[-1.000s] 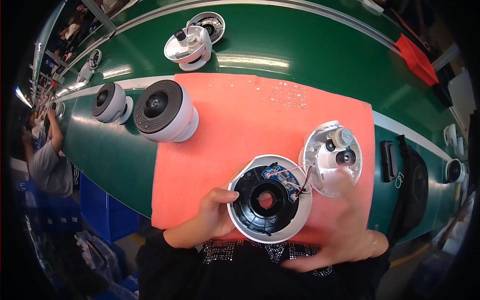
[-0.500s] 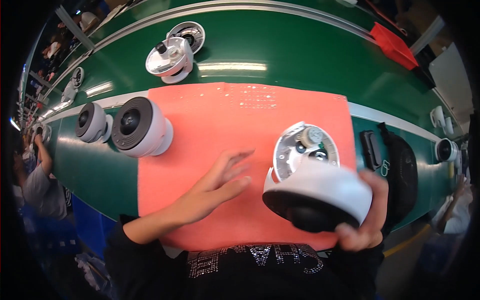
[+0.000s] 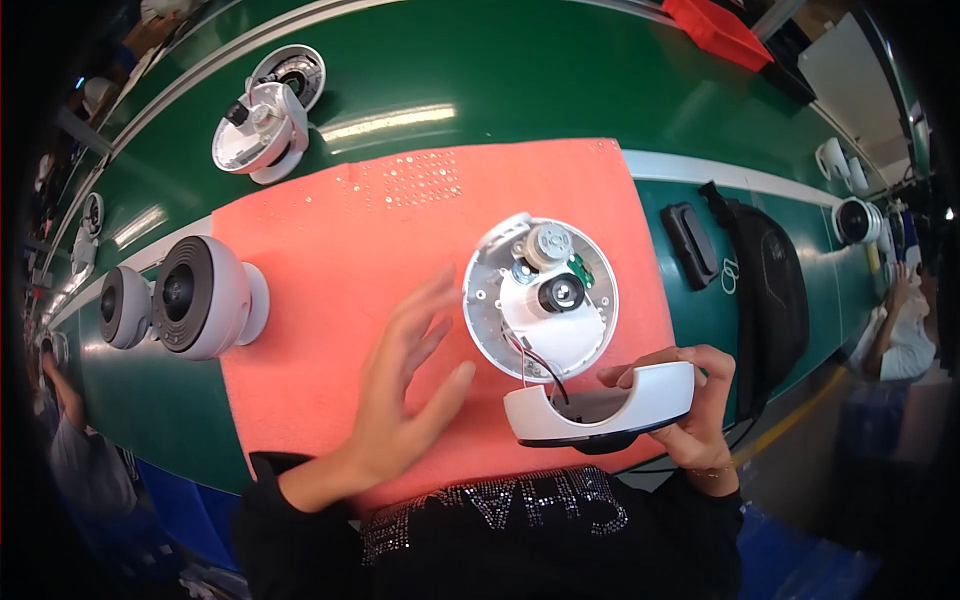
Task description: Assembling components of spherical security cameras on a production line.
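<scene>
My right hand (image 3: 697, 405) grips a white camera front cover (image 3: 655, 398), its dark face turned down and toward me. Thin wires (image 3: 540, 358) run from this cover to an opened white camera housing (image 3: 483, 335) on the mat. Inside the housing I see a round motor (image 3: 548, 245), a black lens (image 3: 563, 292) and a bit of green circuit board (image 3: 581, 268). My left hand (image 3: 405, 365) hovers just left of the housing, fingers apart and holding nothing. All of this is over an orange-pink mat (image 3: 310, 300).
Two closed cameras, a larger one (image 3: 205, 297) and a smaller one (image 3: 125, 308), stand at left. Another opened camera (image 3: 262, 130) sits on the green bench (image 3: 480, 80) beyond the mat. To the right lie a black case (image 3: 690, 245) and a black bag (image 3: 775, 300). A red tray (image 3: 718, 32) is far right.
My right hand has tilted the front cover down and away from the housing, baring the lens and wires. My left hand stays open beside it. The whole view has shifted and turned.
</scene>
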### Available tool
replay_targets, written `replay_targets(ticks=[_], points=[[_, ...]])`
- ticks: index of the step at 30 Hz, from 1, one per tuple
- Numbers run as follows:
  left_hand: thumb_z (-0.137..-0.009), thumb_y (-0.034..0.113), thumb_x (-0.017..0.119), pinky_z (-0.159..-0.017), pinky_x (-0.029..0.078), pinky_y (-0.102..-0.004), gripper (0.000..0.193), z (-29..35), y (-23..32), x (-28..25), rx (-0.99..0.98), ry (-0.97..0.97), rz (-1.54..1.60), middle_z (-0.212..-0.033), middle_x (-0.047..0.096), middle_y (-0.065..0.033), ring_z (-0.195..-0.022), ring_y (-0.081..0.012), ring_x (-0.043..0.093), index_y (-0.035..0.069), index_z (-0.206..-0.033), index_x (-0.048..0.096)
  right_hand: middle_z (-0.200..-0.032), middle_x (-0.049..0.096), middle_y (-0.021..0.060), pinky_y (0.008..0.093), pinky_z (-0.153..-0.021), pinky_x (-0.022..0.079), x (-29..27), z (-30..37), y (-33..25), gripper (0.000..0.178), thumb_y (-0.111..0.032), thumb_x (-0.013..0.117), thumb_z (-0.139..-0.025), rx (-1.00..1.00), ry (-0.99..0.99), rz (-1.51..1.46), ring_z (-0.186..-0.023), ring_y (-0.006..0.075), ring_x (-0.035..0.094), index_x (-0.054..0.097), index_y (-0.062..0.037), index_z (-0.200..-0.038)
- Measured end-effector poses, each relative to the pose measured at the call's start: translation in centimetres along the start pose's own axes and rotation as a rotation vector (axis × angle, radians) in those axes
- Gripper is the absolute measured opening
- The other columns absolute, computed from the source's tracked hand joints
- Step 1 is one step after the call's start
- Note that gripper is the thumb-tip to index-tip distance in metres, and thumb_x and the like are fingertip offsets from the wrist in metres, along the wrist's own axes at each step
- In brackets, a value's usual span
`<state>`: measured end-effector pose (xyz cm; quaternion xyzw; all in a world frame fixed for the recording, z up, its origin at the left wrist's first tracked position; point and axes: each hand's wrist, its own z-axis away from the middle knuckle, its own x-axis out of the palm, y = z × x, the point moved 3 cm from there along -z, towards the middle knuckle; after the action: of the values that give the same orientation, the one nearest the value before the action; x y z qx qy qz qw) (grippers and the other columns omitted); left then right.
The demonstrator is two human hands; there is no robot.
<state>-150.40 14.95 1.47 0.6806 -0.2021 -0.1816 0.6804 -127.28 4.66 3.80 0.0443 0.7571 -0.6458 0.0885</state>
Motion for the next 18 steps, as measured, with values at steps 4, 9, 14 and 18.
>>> replay_targets(ticks=[4, 9, 14, 18], points=[[-0.075, 0.011, 0.067, -0.084, 0.047, -0.0369, 0.041, 2.4, 2.3, 0.3, 0.405, -0.063, -0.291, -0.112, 0.056, -0.019, -0.102, -0.0302, 0.057, -0.003, -0.112, 0.054, -0.095, 0.051, 0.0211, 0.0512, -0.079, 0.05, 1.9, -0.5, -0.2, 0.066, 0.003, 0.06, -0.074, -0.115, -0.077, 0.011, -0.09, 0.0394, 0.059, 0.018, -0.0146, -0.121], [-0.064, 0.01, 0.076, -0.071, 0.053, -0.0317, 0.052, 3.2, 3.2, 0.8, 0.474, -0.138, -0.279, -0.099, 0.062, -0.0171, -0.086, -0.0271, 0.064, -0.006, -0.108, 0.054, -0.1, 0.049, 0.0238, 0.051, -0.079, 0.05, 2.6, -0.2, -0.4, 0.069, 0.001, 0.064, -0.073, -0.192, -0.135, 0.007, -0.094, 0.0418, 0.057, 0.017, -0.0156, -0.12], [-0.064, 0.01, 0.076, -0.071, 0.053, -0.0327, 0.048, 3.7, 3.5, 0.3, 0.469, -0.167, -0.267, -0.098, 0.063, -0.0167, -0.085, -0.0277, 0.064, -0.006, -0.104, 0.055, -0.103, 0.047, 0.0252, 0.0531, -0.083, 0.048, 3.2, 0.0, -0.7, 0.07, -0.003, 0.068, -0.072, -0.2, -0.145, 0.033, -0.098, 0.0402, 0.055, 0.017, -0.014, -0.118], [-0.064, 0.009, 0.075, -0.071, 0.054, -0.0332, 0.046, 4.1, 3.9, -0.1, 0.512, -0.167, -0.292, -0.096, 0.063, -0.0153, -0.084, -0.0278, 0.064, -0.005, -0.103, 0.055, -0.11, 0.051, 0.0267, 0.0434, -0.081, 0.047, 3.5, -0.2, -2.0, 0.068, -0.011, 0.075, -0.067, -0.242, -0.092, 0.033, -0.102, 0.0371, 0.054, 0.027, -0.005, -0.115]])
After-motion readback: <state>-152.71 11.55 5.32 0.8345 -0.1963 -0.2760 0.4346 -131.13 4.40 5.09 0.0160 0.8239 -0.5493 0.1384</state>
